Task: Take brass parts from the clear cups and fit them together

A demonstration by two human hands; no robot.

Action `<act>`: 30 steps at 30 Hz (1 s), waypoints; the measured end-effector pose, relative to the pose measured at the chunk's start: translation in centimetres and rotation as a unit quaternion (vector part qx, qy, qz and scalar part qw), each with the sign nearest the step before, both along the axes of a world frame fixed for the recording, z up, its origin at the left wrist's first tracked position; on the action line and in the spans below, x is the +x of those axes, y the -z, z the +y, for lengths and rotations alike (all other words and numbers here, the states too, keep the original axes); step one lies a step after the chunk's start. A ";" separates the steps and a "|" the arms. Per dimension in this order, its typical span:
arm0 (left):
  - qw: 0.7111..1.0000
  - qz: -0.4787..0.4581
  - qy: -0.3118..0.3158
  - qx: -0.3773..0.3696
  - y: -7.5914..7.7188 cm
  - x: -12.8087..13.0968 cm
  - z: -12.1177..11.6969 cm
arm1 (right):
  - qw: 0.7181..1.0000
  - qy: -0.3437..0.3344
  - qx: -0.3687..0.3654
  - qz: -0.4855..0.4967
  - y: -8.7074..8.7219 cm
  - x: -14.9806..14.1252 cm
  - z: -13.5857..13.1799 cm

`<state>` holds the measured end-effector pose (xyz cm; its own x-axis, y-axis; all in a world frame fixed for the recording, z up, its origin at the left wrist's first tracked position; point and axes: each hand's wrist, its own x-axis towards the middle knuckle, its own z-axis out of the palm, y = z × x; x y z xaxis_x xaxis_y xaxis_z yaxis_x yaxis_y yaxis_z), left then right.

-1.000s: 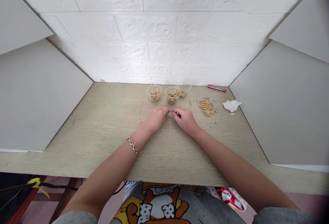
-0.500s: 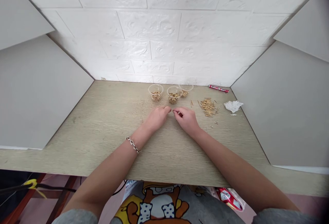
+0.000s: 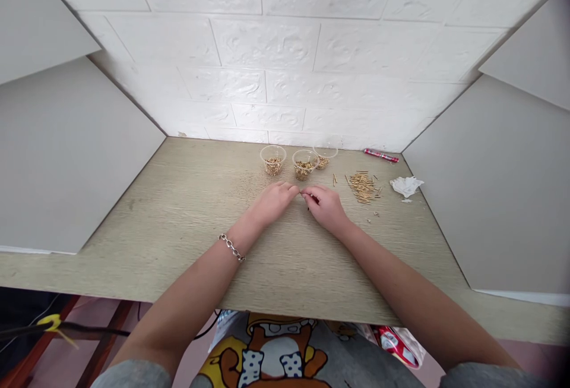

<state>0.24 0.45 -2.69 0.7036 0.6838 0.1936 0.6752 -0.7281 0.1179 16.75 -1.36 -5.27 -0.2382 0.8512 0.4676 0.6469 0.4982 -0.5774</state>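
Over the middle of the table, my left hand (image 3: 276,201) and my right hand (image 3: 325,205) meet fingertip to fingertip. Both are closed in a pinch around a tiny gold-coloured metal piece (image 3: 301,192), mostly covered by the fingers. A small dark tip pokes out beneath my right fingers. Just beyond the hands stand a clear plastic cup (image 3: 305,168) of short gold-coloured pieces and, left of it, a second cup (image 3: 273,166) of copper-toned bits. A third cup (image 3: 326,156) is partly hidden behind. To the right lies a pile of gold-coloured metal pins (image 3: 363,187).
A crumpled white tissue (image 3: 406,186) and a red wrapped stick (image 3: 381,155) lie at the right. Fine bits (image 3: 249,185) are scattered left of the cups. A white brick-pattern wall (image 3: 285,49) closes the back, and grey panels (image 3: 80,156) flank the table.
The view has shifted slightly, so the cups and pile appear a little further right. Both hands keep their pinch, with the fingertips a little closer together.
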 end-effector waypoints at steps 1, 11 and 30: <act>1.000 -0.005 -0.005 -0.004 0.2 0.0 0.0 | 1.000 0.000 -0.006 0.002 -0.1 0.0 0.0; 0.988 -0.108 -0.095 -0.053 1.2 0.8 0.0 | 0.999 0.016 -0.012 0.037 -0.1 -0.1 -0.1; 0.991 -0.099 -0.072 -0.062 1.2 0.6 0.2 | 0.991 0.010 -0.099 0.092 0.2 0.0 0.3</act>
<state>0.82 0.69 -3.87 0.5540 0.8012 0.2263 0.7250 -0.5979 0.3419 16.77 -1.03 -5.48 -0.1459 0.9341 0.3258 0.5306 0.3518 -0.7712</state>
